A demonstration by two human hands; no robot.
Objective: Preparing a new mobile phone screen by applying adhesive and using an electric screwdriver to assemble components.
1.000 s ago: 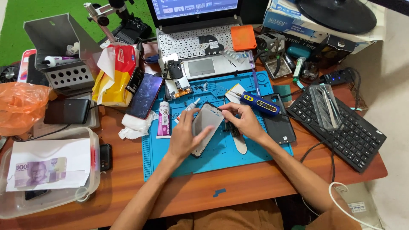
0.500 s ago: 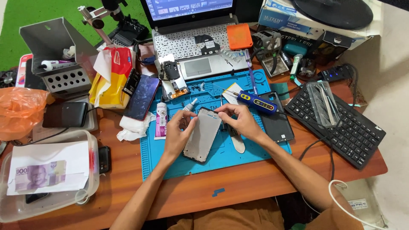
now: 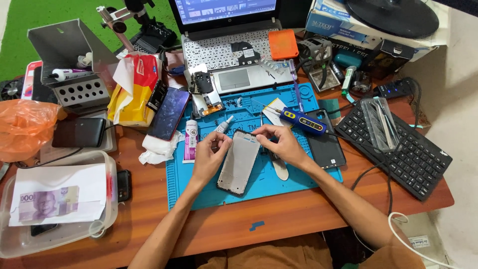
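left hand point(image 3: 209, 157): fingers pinched on the left edge of the phone frame point(image 3: 239, 162), near its top, steadying it
right hand point(image 3: 281, 144): fingertips drawn together at the frame's top right corner; whether they grip a small tool or part i cannot tell
phone frame: grey, flat on the blue repair mat point(image 3: 298, 174), at the mat's middle
progress: frame looks bare, no screen or board in it; work sits at its top edge
adhesive tube point(image 3: 190, 141): white, just beside the left hand
electric screwdriver point(image 3: 302, 121): blue, lying near the right hand
dark phone panel point(image 3: 324, 144): on the mat's right edge
laptop point(image 3: 229, 55): open behind the mat
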